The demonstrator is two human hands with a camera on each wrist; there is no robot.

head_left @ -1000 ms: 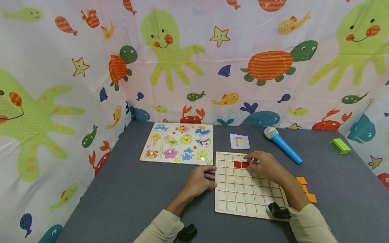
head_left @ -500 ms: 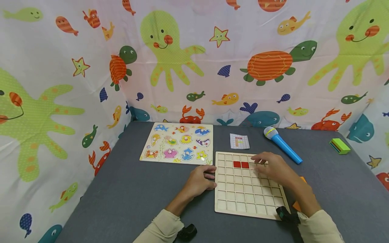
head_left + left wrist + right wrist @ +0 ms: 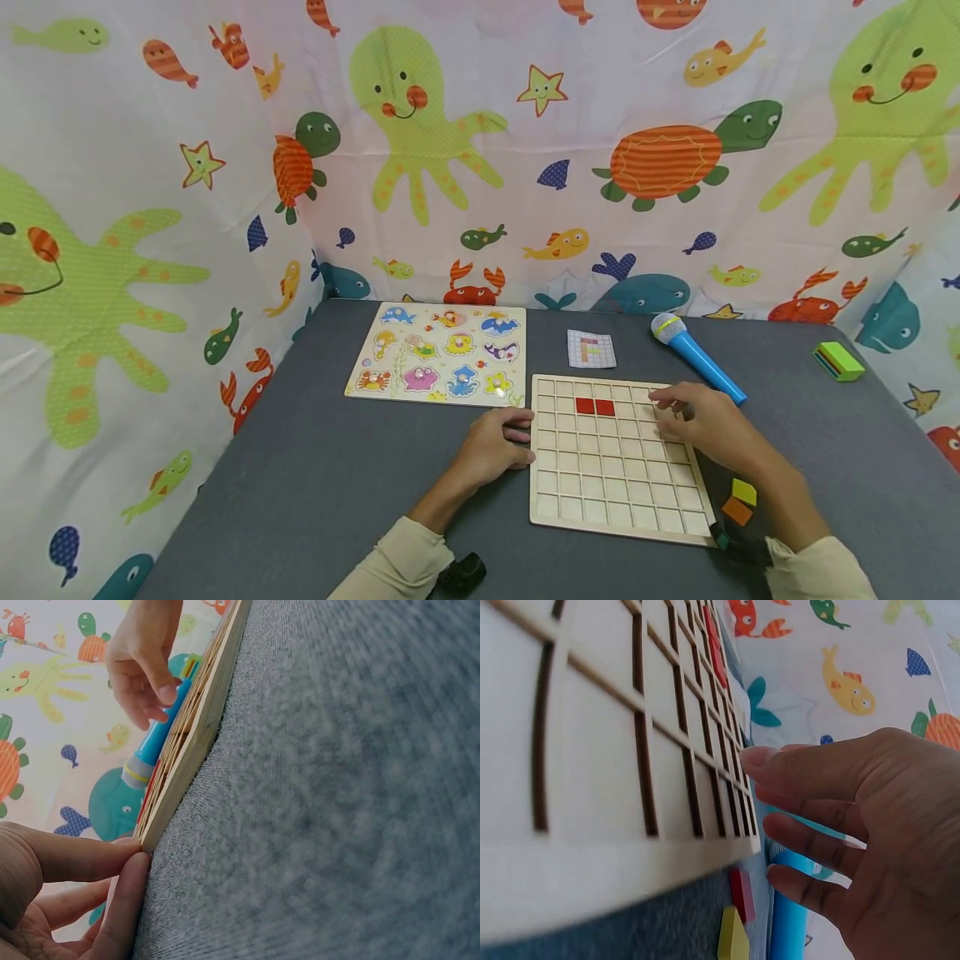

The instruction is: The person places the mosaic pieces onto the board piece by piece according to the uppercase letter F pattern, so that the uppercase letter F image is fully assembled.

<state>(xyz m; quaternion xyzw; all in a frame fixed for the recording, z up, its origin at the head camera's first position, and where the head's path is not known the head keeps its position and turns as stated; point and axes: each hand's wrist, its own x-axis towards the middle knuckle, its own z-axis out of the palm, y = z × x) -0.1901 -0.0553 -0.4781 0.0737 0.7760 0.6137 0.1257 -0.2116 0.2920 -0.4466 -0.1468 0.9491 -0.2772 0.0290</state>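
Note:
A square wooden grid board (image 3: pixel 592 483) lies on the grey table, with two red square tiles (image 3: pixel 595 407) side by side near its far edge. My left hand (image 3: pixel 495 446) rests at the board's left side, thumb and fingertips against that edge. In the left wrist view the left hand's thumb and finger meet the edge close above the cloth. Over the board's far right part hovers my right hand (image 3: pixel 708 421), fingers loosely bent. The right wrist view shows nothing between its fingers (image 3: pixel 810 844). A yellow tile (image 3: pixel 744 492) and an orange tile (image 3: pixel 737 510) lie right of the board.
A small pattern card (image 3: pixel 591 349) lies beyond the board. To its right is a blue toy microphone (image 3: pixel 699 361). A sea-animal puzzle (image 3: pixel 435 354) sits at far left, a green-topped stack (image 3: pixel 840 361) at far right. A printed cloth (image 3: pixel 480 167) hangs behind.
My right hand has moved right, away from the red tiles towards the board's right edge. Its forearm now covers a different part of the loose tiles, and a yellow one shows. The left hand stays put.

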